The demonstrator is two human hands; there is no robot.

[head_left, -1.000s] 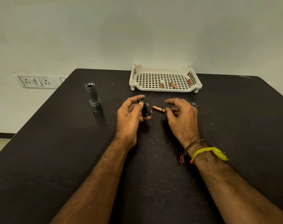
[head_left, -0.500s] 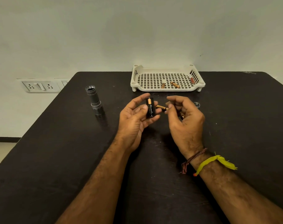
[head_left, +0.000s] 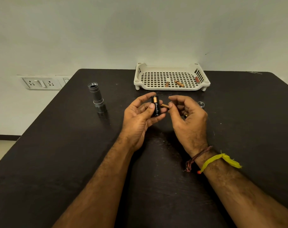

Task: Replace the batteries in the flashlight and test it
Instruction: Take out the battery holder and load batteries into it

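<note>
While left hand [head_left: 140, 117] grips battery holder [head_left: 155, 106] slot-up, right hand [head_left: 187, 116] pinches battery [head_left: 164, 105] beside it for loading.

One white basket [head_left: 171, 87] stood at the far edge of the tabletop [head_left: 57, 153]. Inside the basket lay three batteries [head_left: 179, 83]. In front of the basket two hands [head_left: 140, 119] held one black battery holder [head_left: 155, 106] and one loose battery [head_left: 164, 105]. One flashlight body [head_left: 97, 97] stood upright to the left of the basket, and one small cap [head_left: 201, 104] lay in front of its right corner. Two thread bands [head_left: 212, 159] circled one wrist.
</note>
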